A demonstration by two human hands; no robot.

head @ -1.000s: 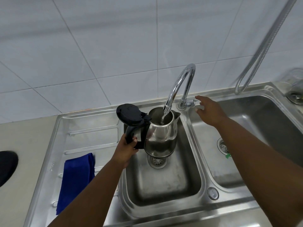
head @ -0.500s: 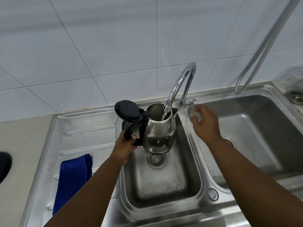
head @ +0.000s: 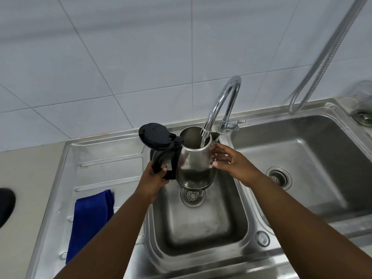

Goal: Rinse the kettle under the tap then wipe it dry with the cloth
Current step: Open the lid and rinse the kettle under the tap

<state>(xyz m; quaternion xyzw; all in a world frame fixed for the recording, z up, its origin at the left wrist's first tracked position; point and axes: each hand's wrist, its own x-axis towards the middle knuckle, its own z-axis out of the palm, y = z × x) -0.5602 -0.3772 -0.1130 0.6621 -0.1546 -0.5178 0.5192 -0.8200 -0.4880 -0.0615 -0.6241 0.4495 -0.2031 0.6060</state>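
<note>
A steel kettle (head: 194, 162) with a black handle and its black lid (head: 155, 138) flipped open hangs over the left sink basin (head: 201, 224). Water runs from the chrome tap (head: 220, 103) into its mouth. My left hand (head: 154, 179) grips the black handle. My right hand (head: 231, 161) rests its spread fingers against the kettle's right side, below the spout. A folded blue cloth (head: 90, 222) lies on the steel draining board (head: 104, 166) to the left.
The right sink basin (head: 314, 164) lies beside the left one, with a drain at its middle. A metal shower hose (head: 322, 57) hangs at the back right. A glass jar (head: 364, 105) stands at the far right corner. A black object (head: 6, 204) sits at the left edge.
My right hand left the tap lever and came down left onto the kettle's side. The kettle stays under the running water.
</note>
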